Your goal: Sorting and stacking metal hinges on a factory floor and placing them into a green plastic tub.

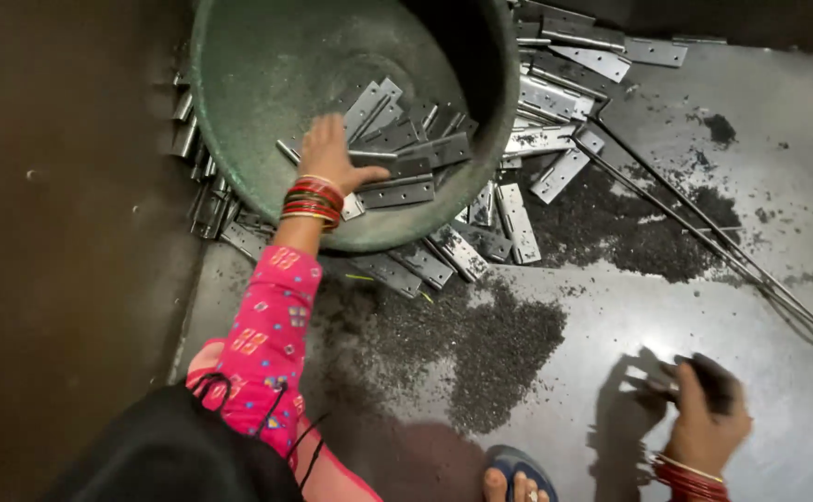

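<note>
I see the green basin (239, 112) tilted on its side at the top of the view, its rim resting on a heap of flat metal hinges (555, 112) that spills out along the floor (611, 335) to the right. Dark metal filings (499, 344) cover the middle of the floor; bare room lies at lower right, bounded by long thin rods (704, 232) running diagonally. My left hand (327, 153) reaches over the basin's rim and lies flat, fingers spread, on the hinges inside the basin (406, 153); it presses on them rather than clasping any. My right hand (704, 418), at lower right, is closed around a dark, blurred piece (708, 376); I cannot tell what it is.
</note>
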